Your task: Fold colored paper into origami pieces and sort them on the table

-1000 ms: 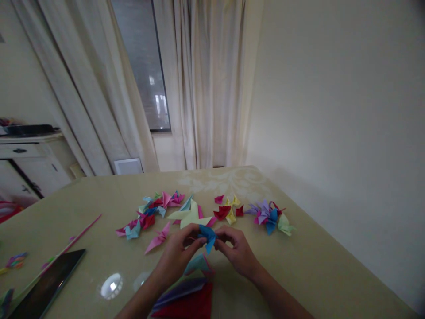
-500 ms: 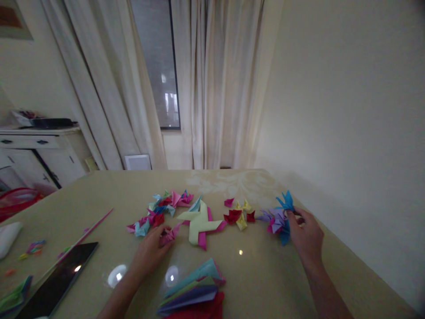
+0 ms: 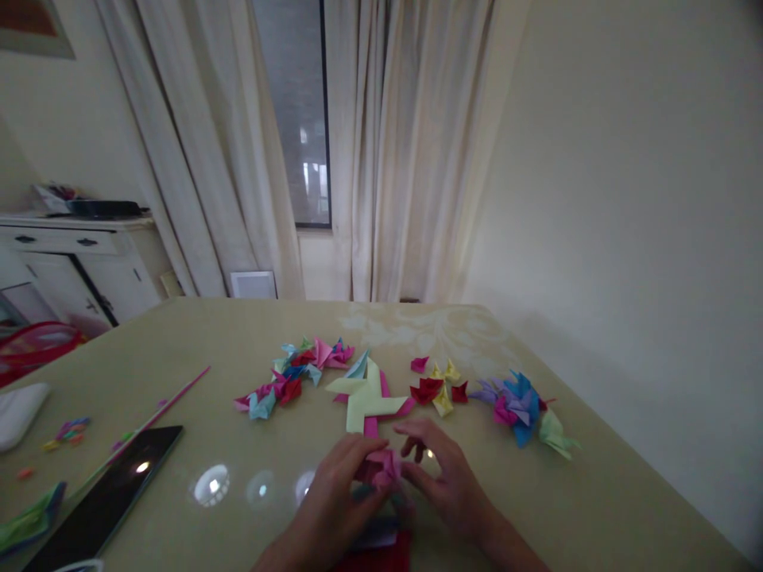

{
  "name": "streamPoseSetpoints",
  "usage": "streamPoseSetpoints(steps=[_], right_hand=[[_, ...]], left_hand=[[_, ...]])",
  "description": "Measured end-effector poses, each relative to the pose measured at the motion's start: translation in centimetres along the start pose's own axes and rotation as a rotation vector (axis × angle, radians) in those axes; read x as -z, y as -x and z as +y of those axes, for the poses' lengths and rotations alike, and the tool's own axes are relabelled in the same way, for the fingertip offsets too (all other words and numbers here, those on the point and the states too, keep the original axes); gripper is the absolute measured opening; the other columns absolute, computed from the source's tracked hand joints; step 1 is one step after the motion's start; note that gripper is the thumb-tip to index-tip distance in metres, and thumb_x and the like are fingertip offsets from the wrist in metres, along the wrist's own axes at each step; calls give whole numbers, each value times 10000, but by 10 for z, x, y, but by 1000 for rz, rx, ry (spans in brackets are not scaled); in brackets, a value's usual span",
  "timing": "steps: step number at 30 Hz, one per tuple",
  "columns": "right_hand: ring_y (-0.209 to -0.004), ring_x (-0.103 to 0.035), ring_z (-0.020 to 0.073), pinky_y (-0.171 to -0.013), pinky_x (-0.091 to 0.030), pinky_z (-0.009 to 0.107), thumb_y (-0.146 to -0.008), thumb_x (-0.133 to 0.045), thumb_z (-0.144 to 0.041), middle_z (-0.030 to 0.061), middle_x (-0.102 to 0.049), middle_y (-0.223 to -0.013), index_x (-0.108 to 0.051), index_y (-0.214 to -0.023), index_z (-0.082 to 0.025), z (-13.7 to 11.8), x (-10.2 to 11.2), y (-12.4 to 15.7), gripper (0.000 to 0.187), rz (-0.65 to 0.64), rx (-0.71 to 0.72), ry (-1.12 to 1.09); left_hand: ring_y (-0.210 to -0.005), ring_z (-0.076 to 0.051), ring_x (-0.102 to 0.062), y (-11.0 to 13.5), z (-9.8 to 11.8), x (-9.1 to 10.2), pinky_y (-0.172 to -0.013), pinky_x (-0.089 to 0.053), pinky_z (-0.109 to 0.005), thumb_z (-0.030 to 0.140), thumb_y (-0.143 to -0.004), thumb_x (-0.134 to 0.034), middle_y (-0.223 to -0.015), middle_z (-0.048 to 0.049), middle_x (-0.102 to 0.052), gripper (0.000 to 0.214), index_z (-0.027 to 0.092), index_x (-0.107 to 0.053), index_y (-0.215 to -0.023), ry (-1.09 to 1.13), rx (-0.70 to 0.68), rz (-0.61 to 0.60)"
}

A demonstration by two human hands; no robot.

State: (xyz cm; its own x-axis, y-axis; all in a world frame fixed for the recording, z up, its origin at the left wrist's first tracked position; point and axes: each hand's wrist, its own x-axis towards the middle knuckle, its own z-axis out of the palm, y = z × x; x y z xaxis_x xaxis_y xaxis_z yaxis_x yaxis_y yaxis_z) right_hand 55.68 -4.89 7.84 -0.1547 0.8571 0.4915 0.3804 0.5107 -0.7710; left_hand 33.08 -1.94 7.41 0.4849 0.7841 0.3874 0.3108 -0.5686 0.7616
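In front of me, my left hand [image 3: 339, 492] grips a folded pink paper piece [image 3: 385, 469], likely an origami crane, between thumb and fingers. On its right side, my right hand [image 3: 444, 477] is curled with its fingers apart, the tips beside the pink paper and perhaps touching it. Beneath both hands lies a stack of folded coloured paper [image 3: 402, 548], mostly hidden. Just beyond them is a pale green and pink paper pinwheel [image 3: 366, 397], flat on the table.
Left of the pinwheel is a pile of paper folds [image 3: 292, 373]. Red and yellow folds [image 3: 441, 389] lie to its right, then a purple and blue cluster [image 3: 513, 405] and a pale green fold [image 3: 555, 435]. A dark tablet [image 3: 113, 496] and a pink stick [image 3: 172, 405] lie left.
My left hand has carried the pink piece from the left to the middle. My right hand has let go of the blue fold at the right cluster and joined it.
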Motion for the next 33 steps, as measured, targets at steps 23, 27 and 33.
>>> streamPoseSetpoints(steps=[23,27,33], right_hand=[[-834,-658,155,-736,-559,269,-829,-922,-440,53,-670,-1143,-808,-1092,-290,8,-4,2,323,-40,-19,-306],[-908,-670,177,-755,-550,266,-865,-889,-453,64,-710,-1104,-778,-919,-234,1,-6,1,251,-10,-22,-312],[-740,-665,167,-695,-531,272,-941,-806,-418,27,-735,-823,-746,-885,-207,-4,5,-1,226,90,-35,-136]], left_hand=[[-1237,-289,-713,7,-8,-14,-1078,-575,-379,429,-977,-715,-1336,-98,-764,395,294,-730,-1348,262,89,7],[-1229,-284,-726,12,-19,-18,-1061,-585,-360,457,-966,-722,-1356,-75,-763,479,297,-686,-1416,404,186,-38],[-997,-238,-772,3,-21,-10,-903,-634,-345,418,-939,-740,-1204,-72,-797,592,305,-591,-1501,320,158,-28]])
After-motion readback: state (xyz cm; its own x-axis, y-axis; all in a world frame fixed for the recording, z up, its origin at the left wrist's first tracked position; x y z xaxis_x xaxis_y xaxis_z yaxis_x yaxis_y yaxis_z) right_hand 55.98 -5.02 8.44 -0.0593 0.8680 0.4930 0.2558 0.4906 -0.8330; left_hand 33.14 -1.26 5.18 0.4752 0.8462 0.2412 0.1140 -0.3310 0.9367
